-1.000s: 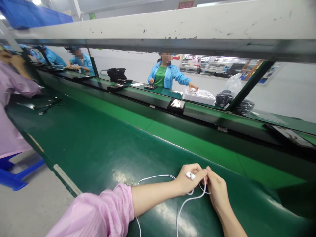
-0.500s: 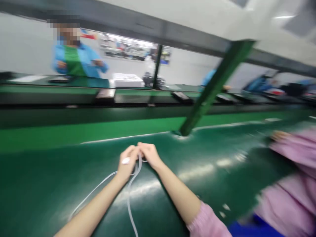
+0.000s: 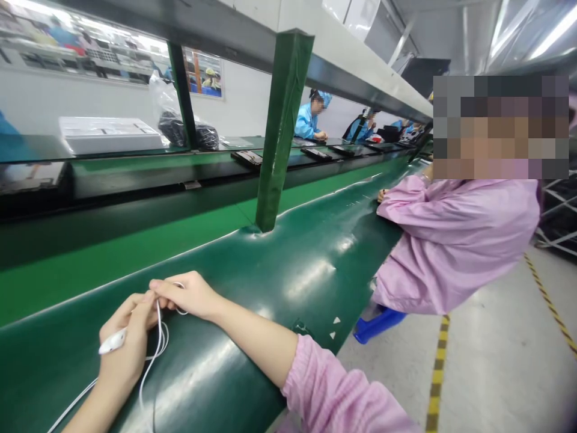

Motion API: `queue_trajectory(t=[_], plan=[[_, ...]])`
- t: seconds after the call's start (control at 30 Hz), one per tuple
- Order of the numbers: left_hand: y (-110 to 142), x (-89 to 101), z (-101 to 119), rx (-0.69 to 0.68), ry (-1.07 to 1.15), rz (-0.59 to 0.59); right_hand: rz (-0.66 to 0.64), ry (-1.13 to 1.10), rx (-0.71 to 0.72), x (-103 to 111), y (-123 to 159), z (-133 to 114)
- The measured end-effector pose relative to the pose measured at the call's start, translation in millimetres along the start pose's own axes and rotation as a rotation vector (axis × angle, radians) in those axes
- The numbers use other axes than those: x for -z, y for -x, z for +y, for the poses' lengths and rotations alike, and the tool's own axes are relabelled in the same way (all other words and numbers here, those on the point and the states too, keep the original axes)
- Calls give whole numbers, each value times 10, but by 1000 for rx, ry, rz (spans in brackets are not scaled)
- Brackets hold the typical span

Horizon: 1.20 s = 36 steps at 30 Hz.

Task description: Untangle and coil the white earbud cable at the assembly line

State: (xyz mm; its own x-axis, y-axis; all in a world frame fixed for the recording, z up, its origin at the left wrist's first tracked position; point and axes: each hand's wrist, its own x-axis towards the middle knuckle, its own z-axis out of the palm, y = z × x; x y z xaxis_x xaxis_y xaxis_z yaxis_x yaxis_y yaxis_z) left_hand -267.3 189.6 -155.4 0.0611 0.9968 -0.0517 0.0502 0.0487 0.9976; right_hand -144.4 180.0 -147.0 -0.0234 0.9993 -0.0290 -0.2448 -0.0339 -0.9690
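Observation:
My left hand and my right hand meet above the green tabletop, at the lower left. Both are closed, fingertips pinching a thin white cable between them. Its loops hang beneath the fingers, and one strand runs down to the table. Another length of cable passes behind my left wrist toward the lower left corner. Against the back of my left hand, near the thumb, rests a small white oval piece; how it is held there cannot be made out. The cable's part inside the fingertips is hidden.
A green post rises from the table's back edge. Beyond it runs a line with several dark trays. To the right sits a co-worker in a pink smock, near a blue stool. Small white scraps lie near the table edge.
My view has swung to the right, so the hands, post and line appear farther left. The co-worker in pink now shows more fully. Both hands still pinch the cable.

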Motion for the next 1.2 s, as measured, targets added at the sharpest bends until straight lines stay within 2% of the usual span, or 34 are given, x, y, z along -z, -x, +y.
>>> queue_trajectory(t=[0.23,0.53,0.73,0.9,1.2], plan=[[-3,8,-31,13,-6,-18,-15,76,57,40,-10,65],[95,-54,170,-29,-47,-14,-20,62,108,45,-24,45],[79,-36,134,-33,-48,-9,12,51,61,22,-12,13],[68,-32,124,-58,-55,-37,7,62,112,20,-15,78],[34,-6,44,-45,-48,-19,-12,67,17,33,-4,-6]])
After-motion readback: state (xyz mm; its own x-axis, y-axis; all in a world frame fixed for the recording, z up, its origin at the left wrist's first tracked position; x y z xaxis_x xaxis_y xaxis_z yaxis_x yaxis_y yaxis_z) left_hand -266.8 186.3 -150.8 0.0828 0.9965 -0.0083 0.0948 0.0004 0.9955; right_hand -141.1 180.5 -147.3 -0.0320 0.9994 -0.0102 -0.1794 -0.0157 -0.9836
